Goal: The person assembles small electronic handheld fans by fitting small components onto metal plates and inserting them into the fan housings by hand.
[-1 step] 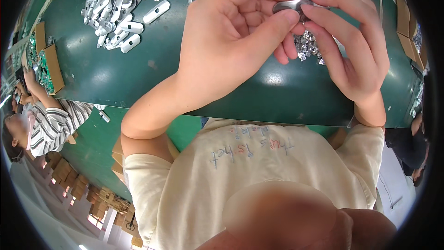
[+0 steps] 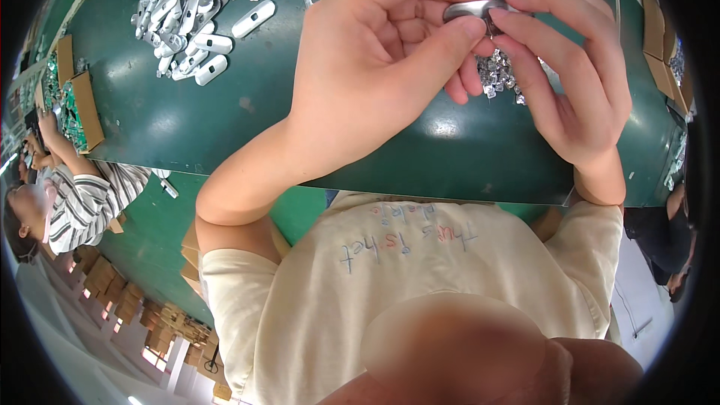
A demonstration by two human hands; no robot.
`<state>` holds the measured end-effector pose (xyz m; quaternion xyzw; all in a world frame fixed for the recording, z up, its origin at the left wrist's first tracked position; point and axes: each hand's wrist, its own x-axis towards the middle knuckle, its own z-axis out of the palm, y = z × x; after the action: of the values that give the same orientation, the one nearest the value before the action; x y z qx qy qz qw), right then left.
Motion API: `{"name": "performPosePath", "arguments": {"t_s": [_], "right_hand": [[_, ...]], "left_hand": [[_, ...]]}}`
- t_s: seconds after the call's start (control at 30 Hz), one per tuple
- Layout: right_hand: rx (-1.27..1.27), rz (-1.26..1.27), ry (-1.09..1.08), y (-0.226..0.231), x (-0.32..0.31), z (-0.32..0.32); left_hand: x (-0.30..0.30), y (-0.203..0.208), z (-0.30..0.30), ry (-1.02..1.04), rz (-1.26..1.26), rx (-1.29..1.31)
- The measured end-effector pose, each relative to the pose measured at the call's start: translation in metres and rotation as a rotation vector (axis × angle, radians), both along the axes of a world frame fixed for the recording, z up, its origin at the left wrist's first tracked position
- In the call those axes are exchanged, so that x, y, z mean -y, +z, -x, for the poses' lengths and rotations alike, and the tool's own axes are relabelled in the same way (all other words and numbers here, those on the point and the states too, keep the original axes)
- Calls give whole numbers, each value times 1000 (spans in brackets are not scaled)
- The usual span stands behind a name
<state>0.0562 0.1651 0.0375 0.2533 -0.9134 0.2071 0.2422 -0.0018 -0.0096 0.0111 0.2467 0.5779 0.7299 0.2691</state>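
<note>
The table (image 2: 247, 116) was dark green and a bit shiny. A heap of long silver metal plates (image 2: 184, 7) sat at its far left, with a couple of loose ones just beside it. A smaller pile of tiny shiny metal bits (image 2: 499, 75) lay further right. Cardboard boxes (image 2: 79, 101) stood along the left edge.

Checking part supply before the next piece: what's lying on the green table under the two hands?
Under the right hand a heap of small silver bits shows on the green table. Both hands pinch a flat metal piece. The left hand and fingers cover the rest of the heap.
</note>
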Motion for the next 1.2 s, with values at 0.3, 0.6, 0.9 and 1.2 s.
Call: {"name": "performPosePath", "arguments": {"t_s": [0.3, 0.6, 0.9, 1.2], "right_hand": [[-99, -199, -186, 6, 10, -9], [-41, -130, -186, 4, 11, -6], [4, -140, -148, 12, 3, -12], [-60, -116, -64, 3, -2, -6]], "left_hand": [[-6, 5, -15, 71, -16, 186], [3, -7, -4, 20, -18, -32], [1, -2, -1, -29, -51, 34], [5, 11, -1, 6, 57, 126]]}}
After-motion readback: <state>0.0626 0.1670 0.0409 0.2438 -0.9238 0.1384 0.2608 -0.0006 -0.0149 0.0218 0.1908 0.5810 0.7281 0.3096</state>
